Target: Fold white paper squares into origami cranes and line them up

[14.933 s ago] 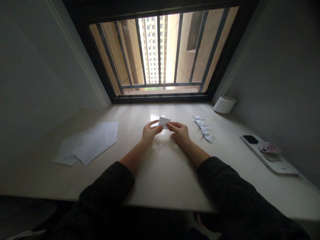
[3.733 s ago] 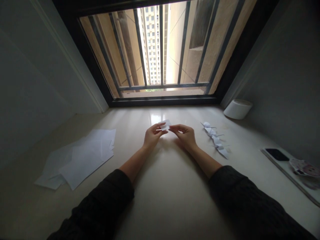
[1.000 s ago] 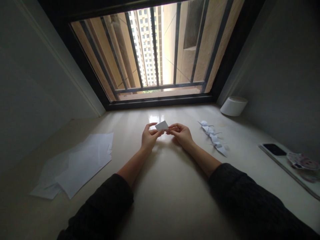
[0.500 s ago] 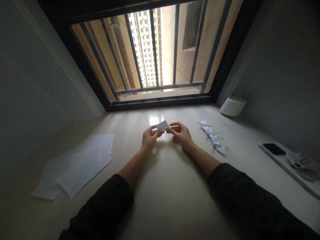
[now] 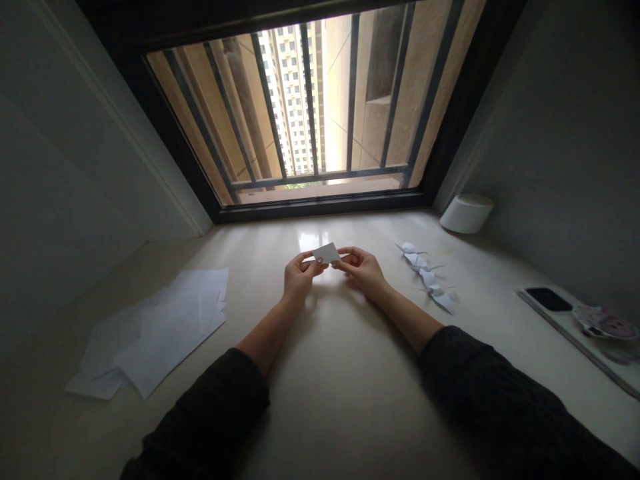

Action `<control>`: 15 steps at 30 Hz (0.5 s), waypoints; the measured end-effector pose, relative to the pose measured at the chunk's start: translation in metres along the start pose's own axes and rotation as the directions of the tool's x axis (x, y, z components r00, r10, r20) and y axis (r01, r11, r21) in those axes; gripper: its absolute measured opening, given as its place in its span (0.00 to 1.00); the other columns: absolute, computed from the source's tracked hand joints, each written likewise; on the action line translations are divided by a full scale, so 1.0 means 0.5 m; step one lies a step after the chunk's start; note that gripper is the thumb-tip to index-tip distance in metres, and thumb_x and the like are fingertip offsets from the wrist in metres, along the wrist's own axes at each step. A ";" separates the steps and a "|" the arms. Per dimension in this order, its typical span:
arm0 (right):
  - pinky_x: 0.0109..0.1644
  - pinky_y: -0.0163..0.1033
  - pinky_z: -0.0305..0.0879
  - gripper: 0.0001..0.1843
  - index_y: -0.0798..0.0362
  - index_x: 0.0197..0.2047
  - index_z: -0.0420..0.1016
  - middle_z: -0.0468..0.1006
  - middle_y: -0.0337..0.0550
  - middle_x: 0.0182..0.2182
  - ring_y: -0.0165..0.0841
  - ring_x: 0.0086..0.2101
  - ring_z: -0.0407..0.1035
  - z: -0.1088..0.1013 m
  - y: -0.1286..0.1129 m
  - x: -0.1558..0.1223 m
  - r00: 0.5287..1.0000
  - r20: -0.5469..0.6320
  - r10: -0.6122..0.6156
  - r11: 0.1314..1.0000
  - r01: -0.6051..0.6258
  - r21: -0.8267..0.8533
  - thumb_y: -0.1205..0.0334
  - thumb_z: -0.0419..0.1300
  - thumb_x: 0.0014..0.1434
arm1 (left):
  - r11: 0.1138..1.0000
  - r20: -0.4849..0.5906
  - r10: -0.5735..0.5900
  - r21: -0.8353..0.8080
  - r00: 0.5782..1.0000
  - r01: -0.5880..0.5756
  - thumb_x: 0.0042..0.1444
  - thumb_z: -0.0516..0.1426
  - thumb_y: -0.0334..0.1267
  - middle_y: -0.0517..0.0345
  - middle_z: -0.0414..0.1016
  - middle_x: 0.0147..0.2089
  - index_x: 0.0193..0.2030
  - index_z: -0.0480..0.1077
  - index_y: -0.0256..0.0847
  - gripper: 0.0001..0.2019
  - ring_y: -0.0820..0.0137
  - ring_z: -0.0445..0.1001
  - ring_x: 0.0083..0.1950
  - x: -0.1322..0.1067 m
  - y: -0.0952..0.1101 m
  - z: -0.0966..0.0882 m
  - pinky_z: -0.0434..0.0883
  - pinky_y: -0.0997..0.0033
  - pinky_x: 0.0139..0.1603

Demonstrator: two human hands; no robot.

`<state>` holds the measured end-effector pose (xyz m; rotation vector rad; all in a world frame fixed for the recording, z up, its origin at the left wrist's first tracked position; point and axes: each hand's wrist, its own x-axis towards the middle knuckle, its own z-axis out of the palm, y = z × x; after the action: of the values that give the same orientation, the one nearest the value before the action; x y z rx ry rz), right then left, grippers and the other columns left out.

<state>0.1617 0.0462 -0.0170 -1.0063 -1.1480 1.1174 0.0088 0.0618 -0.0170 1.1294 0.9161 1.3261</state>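
Between my two hands is a small folded piece of white paper [image 5: 327, 253], held up a little above the pale surface. My left hand [image 5: 301, 274] pinches its left side and lower edge between thumb and fingers. At the right side, my right hand [image 5: 363, 271] grips it with thumb and fingertips. Several small folded paper figures [image 5: 424, 275] with thin points lie in a slanting row to the right of my right hand. The paper's underside and some fingertips are hidden.
A stack of white paper sheets [image 5: 170, 327] lies on the left. A white cylindrical object [image 5: 467, 213] stands at the back right by the wall. A phone [image 5: 560, 313] with a round decorated piece on it lies at the right. Beyond the surface is a barred window [image 5: 320, 200].
Both hands keep their grip on the folded paper. Its tilt and the right fingers have shifted very slightly; everything else stays where it was.
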 end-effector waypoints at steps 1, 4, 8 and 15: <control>0.28 0.34 0.62 0.24 0.54 0.38 0.74 0.79 0.42 0.25 0.34 0.28 0.73 0.000 -0.003 0.000 1.000 0.013 0.016 1.000 -0.016 0.005 0.51 0.70 0.39 | 1.000 -0.016 0.002 -0.006 1.000 -0.002 0.41 0.67 0.43 0.48 0.79 0.32 0.42 0.71 0.33 0.22 0.63 0.79 0.35 0.000 0.000 0.000 0.72 0.59 0.45; 0.31 0.35 0.63 0.24 0.54 0.40 0.74 0.80 0.45 0.28 0.38 0.34 0.75 0.000 -0.009 0.001 0.998 0.046 0.038 0.999 -0.038 -0.004 0.51 0.69 0.41 | 1.000 -0.046 0.012 -0.011 0.999 -0.012 0.42 0.66 0.42 0.48 0.79 0.32 0.42 0.70 0.33 0.22 0.63 0.79 0.34 0.000 0.000 -0.002 0.72 0.59 0.46; 0.32 0.36 0.64 0.25 0.54 0.44 0.72 0.80 0.44 0.28 0.37 0.35 0.75 -0.004 -0.006 0.001 0.995 0.099 0.019 1.000 -0.018 -0.011 0.52 0.67 0.44 | 1.000 -0.035 0.023 0.017 0.999 -0.022 0.45 0.64 0.42 0.49 0.79 0.32 0.43 0.70 0.33 0.20 0.64 0.79 0.34 0.004 -0.005 -0.006 0.72 0.59 0.46; 0.32 0.38 0.70 0.25 0.46 0.46 0.63 0.76 0.39 0.35 0.32 0.31 0.72 -0.005 0.023 0.003 0.989 0.131 -0.071 0.997 0.071 0.009 0.52 0.66 0.47 | 0.991 0.088 0.062 0.110 0.994 -0.072 0.51 0.60 0.42 0.51 0.78 0.35 0.46 0.71 0.35 0.17 0.67 0.77 0.35 0.011 -0.016 -0.010 0.73 0.64 0.43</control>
<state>0.1625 0.0497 -0.0285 -0.8924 -1.2763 1.1416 0.0063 0.0683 -0.0251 1.3041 0.9076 1.2836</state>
